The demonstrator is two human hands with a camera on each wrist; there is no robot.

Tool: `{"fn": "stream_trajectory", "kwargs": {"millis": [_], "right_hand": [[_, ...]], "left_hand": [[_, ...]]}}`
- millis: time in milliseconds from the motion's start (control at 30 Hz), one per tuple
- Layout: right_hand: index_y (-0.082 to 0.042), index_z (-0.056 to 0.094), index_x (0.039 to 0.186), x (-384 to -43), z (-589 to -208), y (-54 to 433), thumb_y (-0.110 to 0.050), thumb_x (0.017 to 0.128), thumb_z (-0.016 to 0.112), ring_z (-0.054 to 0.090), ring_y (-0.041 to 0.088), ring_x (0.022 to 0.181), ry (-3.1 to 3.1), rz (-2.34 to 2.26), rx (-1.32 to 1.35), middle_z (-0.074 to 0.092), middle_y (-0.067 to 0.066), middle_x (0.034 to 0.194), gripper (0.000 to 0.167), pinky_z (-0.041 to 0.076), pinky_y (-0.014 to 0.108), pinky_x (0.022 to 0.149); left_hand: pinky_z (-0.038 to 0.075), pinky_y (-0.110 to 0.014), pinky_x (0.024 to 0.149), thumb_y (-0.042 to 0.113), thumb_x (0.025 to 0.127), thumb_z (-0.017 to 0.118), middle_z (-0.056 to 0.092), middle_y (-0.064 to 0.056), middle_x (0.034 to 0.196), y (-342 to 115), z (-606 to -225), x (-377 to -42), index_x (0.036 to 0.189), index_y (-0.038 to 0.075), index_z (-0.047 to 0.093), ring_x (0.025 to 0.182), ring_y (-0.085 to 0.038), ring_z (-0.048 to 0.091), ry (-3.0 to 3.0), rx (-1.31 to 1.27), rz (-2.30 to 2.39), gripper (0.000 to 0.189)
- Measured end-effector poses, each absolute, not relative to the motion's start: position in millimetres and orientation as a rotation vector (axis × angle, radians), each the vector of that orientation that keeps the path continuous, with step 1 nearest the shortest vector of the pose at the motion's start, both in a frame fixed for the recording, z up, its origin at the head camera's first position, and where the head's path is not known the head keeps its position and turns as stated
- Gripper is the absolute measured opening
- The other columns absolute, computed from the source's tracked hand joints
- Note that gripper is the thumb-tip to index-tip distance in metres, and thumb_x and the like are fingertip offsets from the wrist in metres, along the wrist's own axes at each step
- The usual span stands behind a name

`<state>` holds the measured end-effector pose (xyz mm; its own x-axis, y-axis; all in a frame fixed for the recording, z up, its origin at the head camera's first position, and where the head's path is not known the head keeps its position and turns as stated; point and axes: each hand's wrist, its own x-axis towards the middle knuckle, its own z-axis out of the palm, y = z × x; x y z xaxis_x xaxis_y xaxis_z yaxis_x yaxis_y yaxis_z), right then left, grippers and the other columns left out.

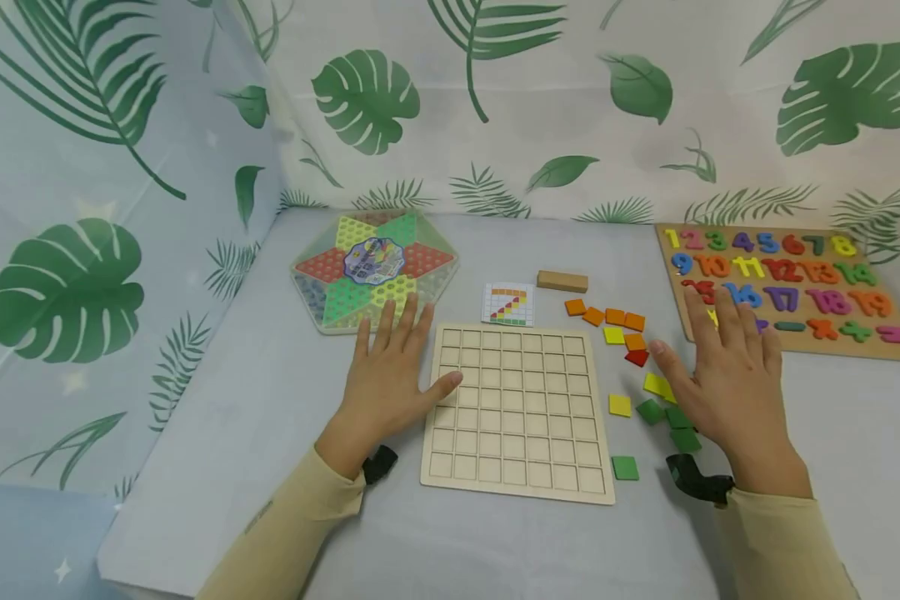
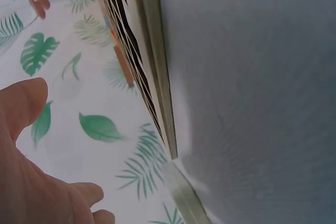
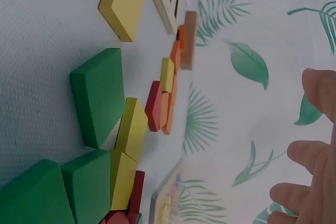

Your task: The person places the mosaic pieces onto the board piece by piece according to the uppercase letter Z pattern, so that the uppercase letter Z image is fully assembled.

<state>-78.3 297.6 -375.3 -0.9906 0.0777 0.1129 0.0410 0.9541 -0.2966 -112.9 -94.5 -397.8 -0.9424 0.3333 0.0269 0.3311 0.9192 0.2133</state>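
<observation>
My left hand (image 1: 384, 385) hovers palm down, fingers spread, over the left edge of a pale wooden grid board (image 1: 521, 408); its thumb reaches across that edge. In the left wrist view, the hand is raised apart from the board's side (image 2: 152, 51). Held in the air with straight, spread fingers, my right hand (image 1: 738, 387) is above a scatter of small square tiles. Among them are a green tile (image 1: 625, 468), a yellow tile (image 1: 619, 406), an orange tile (image 1: 634, 321) and a red tile (image 1: 637, 357). Some tiles are hidden under this hand. Neither hand holds anything.
Behind the board lies a card (image 1: 508, 304) with a coloured grid pattern, beside a wooden block (image 1: 562, 281). A hexagonal star game board (image 1: 420, 258) lies at the back left. At the back right is a number puzzle board (image 1: 881, 329), partly covered by my right fingers.
</observation>
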Motion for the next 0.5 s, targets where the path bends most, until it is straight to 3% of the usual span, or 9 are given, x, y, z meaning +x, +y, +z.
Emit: {"fn": "stream_trajectory", "kwargs": {"millis": [333, 500], "right_hand": [[-0.018, 0.006, 0.169, -82, -379, 301, -0.061, 0.105, 0.04, -0.007, 0.052, 0.159, -3.008, 0.461, -0.102, -0.012, 0.015, 0.176, 0.084, -0.015, 0.067, 0.126], [-0.017, 0.01, 0.169, -89, -378, 302, -0.06, 0.105, 0.045, -0.001, 0.053, 0.159, -3.015, 0.463, -0.116, -0.002, 0.021, 0.175, 0.084, -0.01, 0.072, 0.124]], "left_hand": [[0.007, -0.061, 0.131, 0.08, 0.096, 0.04, 0.0, -0.003, 0.178, -90, -400, -93, 0.168, 0.015, -0.002, 0.165, -0.032, 0.001, 2.972, 0.584, 0.399, 0.106], [0.011, -0.061, 0.131, 0.082, 0.093, 0.045, -0.002, -0.004, 0.177, -86, -400, -80, 0.168, 0.012, -0.001, 0.165, -0.032, 0.004, 2.878, 0.599, 0.488, 0.112]]}}
